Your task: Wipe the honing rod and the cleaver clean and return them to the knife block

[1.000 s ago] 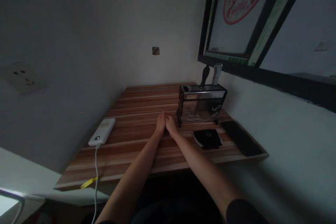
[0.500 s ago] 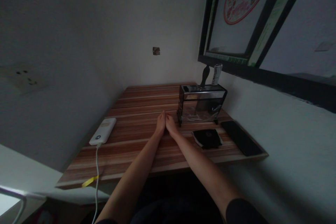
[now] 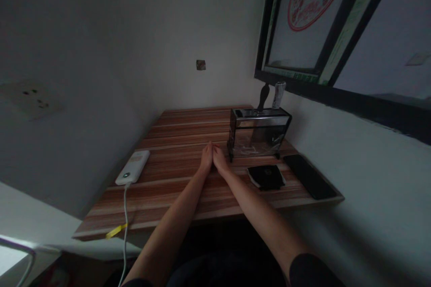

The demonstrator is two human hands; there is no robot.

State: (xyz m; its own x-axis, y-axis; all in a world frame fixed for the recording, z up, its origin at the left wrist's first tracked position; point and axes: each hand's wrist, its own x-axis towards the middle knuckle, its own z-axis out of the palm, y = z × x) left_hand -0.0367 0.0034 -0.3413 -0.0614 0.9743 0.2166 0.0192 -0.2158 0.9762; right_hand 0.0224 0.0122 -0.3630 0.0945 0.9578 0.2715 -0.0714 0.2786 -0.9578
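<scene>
My left hand and my right hand lie flat on the striped wooden table, side by side, fingers stretched forward and touching along their inner edges. Neither hand holds anything. Just right of the right hand stands a shiny metal knife block with handles sticking out of its top. A small black round-cornered pad lies near my right forearm.
A white power bank with a white cable lies at the table's left edge. A black phone rests at the right edge by the wall. A dark-framed window is above right; a wall socket is at left.
</scene>
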